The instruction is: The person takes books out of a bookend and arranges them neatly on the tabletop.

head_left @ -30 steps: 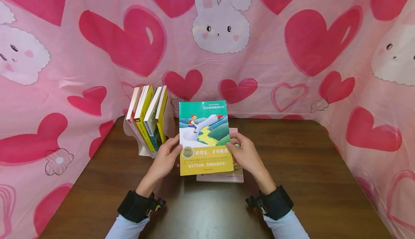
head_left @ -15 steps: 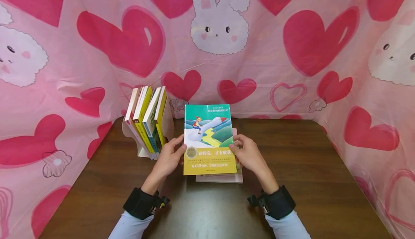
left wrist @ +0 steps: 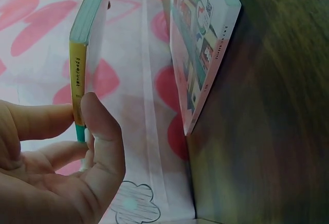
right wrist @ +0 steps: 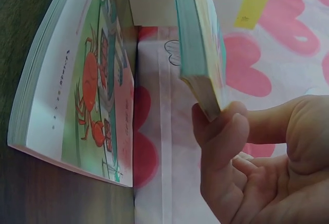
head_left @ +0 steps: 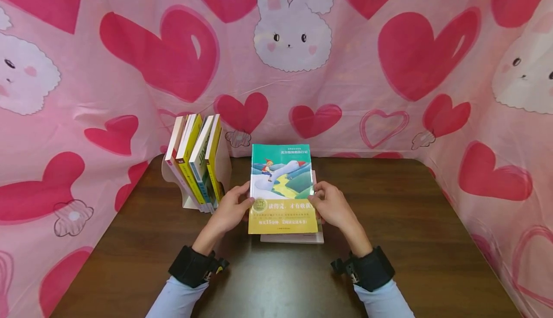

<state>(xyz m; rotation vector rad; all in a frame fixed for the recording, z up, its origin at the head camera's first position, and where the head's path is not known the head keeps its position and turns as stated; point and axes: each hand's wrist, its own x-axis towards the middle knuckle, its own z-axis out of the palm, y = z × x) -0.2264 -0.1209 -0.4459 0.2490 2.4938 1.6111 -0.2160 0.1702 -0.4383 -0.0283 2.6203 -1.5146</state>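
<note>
– Since both hands are on it, where does the book [head_left: 282, 188] lie from each grip?

– Between them. The left hand [head_left: 230, 210] pinches its left long edge, the right hand [head_left: 334, 205] its right. Thumbs on the cover, fingers underneath. Neither's nearer.

– How wide are the grips?

– Closed to the book's thickness, both. Nothing else held.

– Long axis?

– Front to back, cover facing up at the head view. Grips sit a bit nearer its front end. Exact tilt: can't call it.

– What's under it?

– Second book [head_left: 291, 238], flat on the counter [head_left: 410, 222]. Wrist views show a gap, so they're not touching. From above, only its near edge and a strip at the right show. I'd say that gap is what any move turns on.

– Obstacles?

– Rack [head_left: 225, 157] of standing books [head_left: 200, 164], left and a little behind, just beside the left hand. Tightest side, my read. Pink cloth [head_left: 358, 83] hangs behind the counter. Black straps [head_left: 190, 266] on both wrists, apart from the book.
</note>
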